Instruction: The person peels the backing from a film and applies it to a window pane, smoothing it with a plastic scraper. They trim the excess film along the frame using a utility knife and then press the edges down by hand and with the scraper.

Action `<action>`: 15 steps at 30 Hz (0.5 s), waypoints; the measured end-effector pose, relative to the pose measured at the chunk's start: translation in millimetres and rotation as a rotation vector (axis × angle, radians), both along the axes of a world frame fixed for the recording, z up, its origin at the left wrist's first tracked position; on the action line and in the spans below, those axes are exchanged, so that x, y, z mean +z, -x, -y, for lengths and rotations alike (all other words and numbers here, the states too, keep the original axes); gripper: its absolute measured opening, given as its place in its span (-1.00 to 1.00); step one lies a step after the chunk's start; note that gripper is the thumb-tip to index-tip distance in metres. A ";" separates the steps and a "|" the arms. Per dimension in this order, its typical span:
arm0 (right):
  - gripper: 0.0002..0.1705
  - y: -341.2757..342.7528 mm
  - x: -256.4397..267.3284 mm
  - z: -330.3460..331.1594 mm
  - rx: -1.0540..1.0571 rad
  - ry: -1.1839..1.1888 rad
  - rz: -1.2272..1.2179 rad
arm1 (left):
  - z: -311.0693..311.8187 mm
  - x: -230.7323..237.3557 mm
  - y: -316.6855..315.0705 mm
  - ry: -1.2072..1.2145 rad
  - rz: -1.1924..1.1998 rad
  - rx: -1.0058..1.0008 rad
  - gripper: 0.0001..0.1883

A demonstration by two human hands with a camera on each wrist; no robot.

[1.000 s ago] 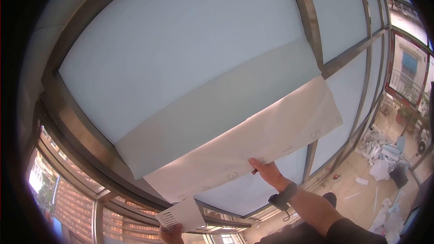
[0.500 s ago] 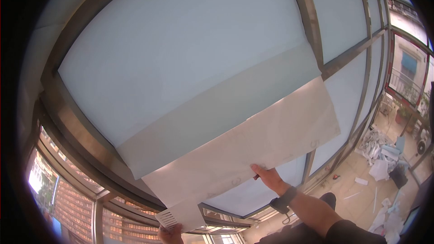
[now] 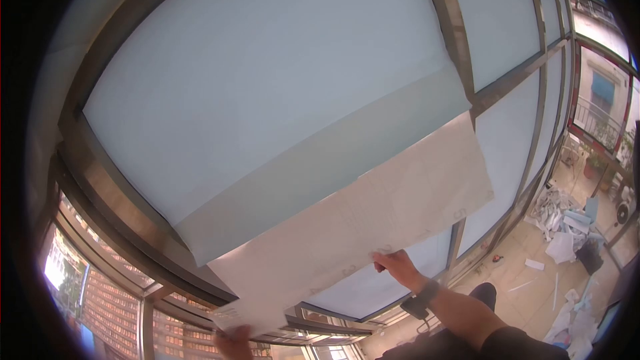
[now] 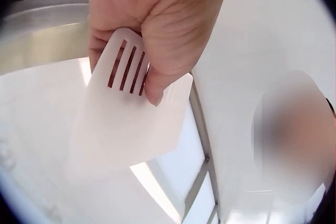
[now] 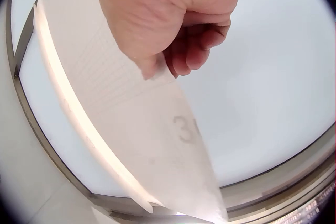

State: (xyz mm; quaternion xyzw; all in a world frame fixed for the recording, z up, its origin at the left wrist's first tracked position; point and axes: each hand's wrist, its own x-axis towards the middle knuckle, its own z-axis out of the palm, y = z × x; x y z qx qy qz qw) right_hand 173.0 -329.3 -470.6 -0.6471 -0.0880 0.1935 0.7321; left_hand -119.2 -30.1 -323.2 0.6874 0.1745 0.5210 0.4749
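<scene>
A pale film strip (image 3: 313,153) lies across the frosted window pane (image 3: 267,60), its lower part a whitish flap of backing paper (image 3: 400,203) hanging off the glass. Faint printed numbers run along the flap, with a 3 legible in the right wrist view. My right hand (image 3: 398,269) pinches the flap's lower edge between thumb (image 5: 152,69) and curled fingers. At the lower left, my left hand (image 3: 233,343) grips a white slotted plastic scraper (image 4: 128,124). The scraper overlaps the flap's left end in the head view; its slots show beside my thumb.
Metal frames (image 3: 450,23) border the panes. Crumpled paper and film scraps (image 3: 557,217) lie on the tiled floor at right, near a dark bin-like object (image 3: 589,258). Potted plants (image 3: 592,165) stand farther back. Brickwork or roof tiles (image 3: 113,300) show through the lower-left window.
My right hand has shifted slightly down with the flap's edge. My left hand and the scraper have moved a little left, and the scraper now blurs in the head view.
</scene>
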 end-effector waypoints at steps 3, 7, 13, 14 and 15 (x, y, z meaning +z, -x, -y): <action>-0.65 14.2 -31.3 15.4 0.078 -0.087 0.139 | 4.4 104.7 -5.8 -0.408 -0.441 0.240 -0.63; -0.60 27.4 -92.2 64.5 0.104 0.285 0.410 | 62.4 229.9 -74.7 -0.997 -0.321 0.530 -0.62; -0.50 25.3 -207.3 184.0 -0.180 0.803 0.260 | 115.5 341.6 -204.5 -1.341 -0.213 0.176 -0.77; -0.44 33.0 -203.0 201.0 -0.211 0.978 0.174 | 124.7 347.0 -216.4 -1.344 -0.209 0.173 -0.77; -0.36 40.7 -197.6 214.4 -0.242 1.150 0.082 | 136.2 349.7 -227.1 -1.303 -0.284 0.158 -0.74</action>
